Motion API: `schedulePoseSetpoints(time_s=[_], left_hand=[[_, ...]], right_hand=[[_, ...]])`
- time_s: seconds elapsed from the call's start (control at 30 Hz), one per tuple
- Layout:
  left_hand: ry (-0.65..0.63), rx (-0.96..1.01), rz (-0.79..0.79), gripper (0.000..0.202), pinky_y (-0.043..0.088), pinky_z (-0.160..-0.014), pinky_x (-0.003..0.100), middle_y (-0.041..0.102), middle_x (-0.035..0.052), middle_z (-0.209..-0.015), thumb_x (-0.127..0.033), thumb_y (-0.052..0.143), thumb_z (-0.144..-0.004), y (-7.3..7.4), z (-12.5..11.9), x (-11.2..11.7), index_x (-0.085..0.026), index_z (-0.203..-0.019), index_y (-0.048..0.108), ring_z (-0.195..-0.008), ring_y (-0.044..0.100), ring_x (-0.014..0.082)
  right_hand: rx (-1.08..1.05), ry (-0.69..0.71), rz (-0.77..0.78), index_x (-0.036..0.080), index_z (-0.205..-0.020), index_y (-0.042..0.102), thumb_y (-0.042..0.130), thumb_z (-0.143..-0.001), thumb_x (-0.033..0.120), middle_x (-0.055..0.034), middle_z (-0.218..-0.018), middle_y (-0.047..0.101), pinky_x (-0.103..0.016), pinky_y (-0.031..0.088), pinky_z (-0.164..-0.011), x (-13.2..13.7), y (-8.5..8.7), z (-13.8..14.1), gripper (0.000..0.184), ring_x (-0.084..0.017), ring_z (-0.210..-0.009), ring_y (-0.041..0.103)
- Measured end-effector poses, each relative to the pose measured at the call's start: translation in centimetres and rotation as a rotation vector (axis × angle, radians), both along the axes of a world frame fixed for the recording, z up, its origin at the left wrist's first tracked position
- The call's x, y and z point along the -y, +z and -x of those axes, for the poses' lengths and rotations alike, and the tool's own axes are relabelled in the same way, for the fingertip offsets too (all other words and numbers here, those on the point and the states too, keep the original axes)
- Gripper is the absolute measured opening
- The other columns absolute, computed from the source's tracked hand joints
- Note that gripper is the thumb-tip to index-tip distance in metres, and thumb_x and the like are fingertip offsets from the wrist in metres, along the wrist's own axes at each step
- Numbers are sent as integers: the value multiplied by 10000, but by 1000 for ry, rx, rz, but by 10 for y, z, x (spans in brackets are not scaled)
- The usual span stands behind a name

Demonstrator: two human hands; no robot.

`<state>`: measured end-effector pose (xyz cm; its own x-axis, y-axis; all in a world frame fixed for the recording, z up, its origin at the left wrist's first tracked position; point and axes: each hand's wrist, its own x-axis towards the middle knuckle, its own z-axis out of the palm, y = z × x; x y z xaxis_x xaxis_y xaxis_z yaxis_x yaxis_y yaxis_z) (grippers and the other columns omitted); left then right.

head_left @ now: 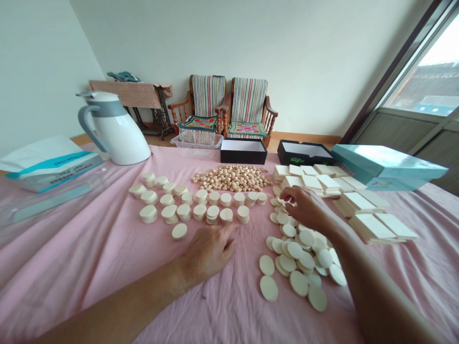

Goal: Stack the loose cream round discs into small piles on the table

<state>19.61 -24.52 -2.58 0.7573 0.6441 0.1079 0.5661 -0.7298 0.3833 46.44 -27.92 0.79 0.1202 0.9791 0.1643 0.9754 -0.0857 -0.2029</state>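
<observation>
Bent and slightly apart, the fingers of my right hand [304, 205] reach down over the far end of a heap of loose, pale round wooden discs [306, 260]. Its fingertips are at the discs, and I see none lifted. My left hand [211, 248] lies low on the cloth, index finger stretched out and thumb apart, holding nothing visible. That fingertip is just in front of the rightmost disc stack [243, 214] of the near row. More short disc stacks [184, 211] stand in rows to the left. A single disc [180, 231] lies nearer me.
Small wooden beads [233, 178] lie behind the stacks. White rectangular pieces [373, 227] are piled at right, before a light-blue box [390, 165]. Two black box parts [244, 156] and a clear plastic tray [197, 142] line the back. A white jug [122, 136] and plastic bag [53, 162] stand left.
</observation>
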Motion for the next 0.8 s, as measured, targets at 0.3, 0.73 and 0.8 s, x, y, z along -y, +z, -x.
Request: schedulePoseSetpoints(time_s=[0.3, 0.73, 0.8], left_hand=[[-5, 8, -21, 311, 465, -690, 273, 709, 17, -883, -224, 459, -861, -3, 1, -1, -236, -1149, 577, -761, 666, 173], [-4, 3, -14, 298, 442, -644, 274, 698, 8, -796, -228, 468, -858, -4, 1, -2, -232, -1128, 593, -717, 659, 176], [-5, 0, -15, 289, 439, -642, 275, 699, 11, -806, -230, 465, -860, -4, 1, -1, -229, -1117, 596, -720, 659, 179]], right_hand=[[8, 12, 133, 167, -920, 634, 541, -760, 204, -84, -919, 638, -261, 370, -685, -2, -11, -19, 189, -180, -802, 568], [-64, 263, 21, 187, -961, 699, 497, -818, 167, -78, -920, 692, -265, 410, -725, 4, 1, 26, 248, -187, -833, 616], [-100, 310, 50, 190, -995, 686, 517, -808, 168, -72, -939, 691, -261, 419, -721, 5, 0, 29, 253, -178, -823, 619]])
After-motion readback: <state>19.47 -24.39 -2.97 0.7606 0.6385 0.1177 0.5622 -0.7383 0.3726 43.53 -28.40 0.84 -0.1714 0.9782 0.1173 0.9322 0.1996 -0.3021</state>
